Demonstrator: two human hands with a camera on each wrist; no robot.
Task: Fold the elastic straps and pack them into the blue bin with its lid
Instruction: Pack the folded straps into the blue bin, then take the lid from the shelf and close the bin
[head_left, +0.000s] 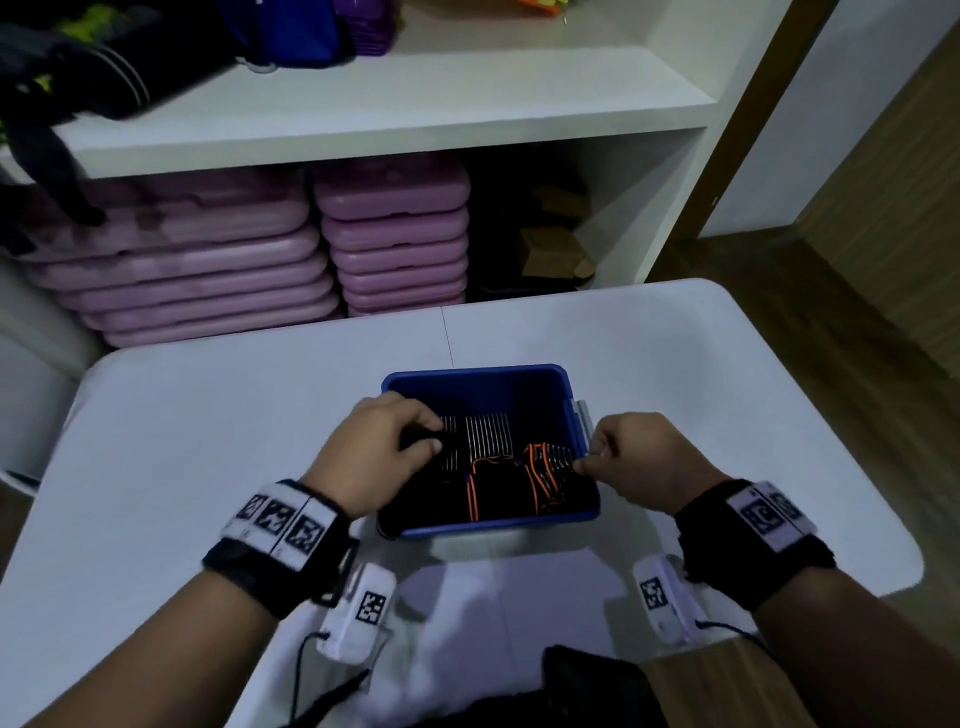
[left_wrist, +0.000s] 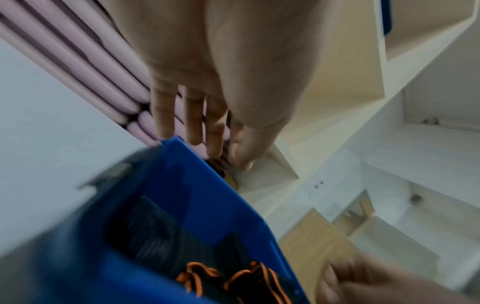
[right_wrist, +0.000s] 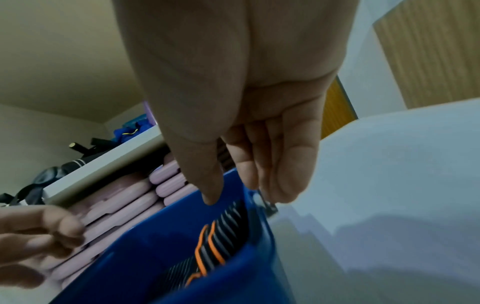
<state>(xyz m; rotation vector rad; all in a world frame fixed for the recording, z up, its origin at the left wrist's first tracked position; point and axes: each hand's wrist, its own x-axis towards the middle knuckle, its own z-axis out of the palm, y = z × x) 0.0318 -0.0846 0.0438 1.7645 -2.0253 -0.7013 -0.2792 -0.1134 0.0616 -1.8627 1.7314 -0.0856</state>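
The open rectangular blue plastic bin (head_left: 569, 387) sits mid-table on the white table (head_left: 208, 415), bare tabletop all around it. Inside lie the folded black elastic straps with white stripes and orange edging (head_left: 519, 467). The left hand (head_left: 374, 452) reaches over the bin's left rim; the head view shows its fingers curled onto a strap, while its wrist view shows them nearly straight, so its grip cannot be told. The right hand (head_left: 644, 457), at the bin's right rim, pinches an orange-edged strap. No lid is seen. Beyond the bin, stacked pink plastic cases (head_left: 395, 239) fill a white shelf (head_left: 415, 119).
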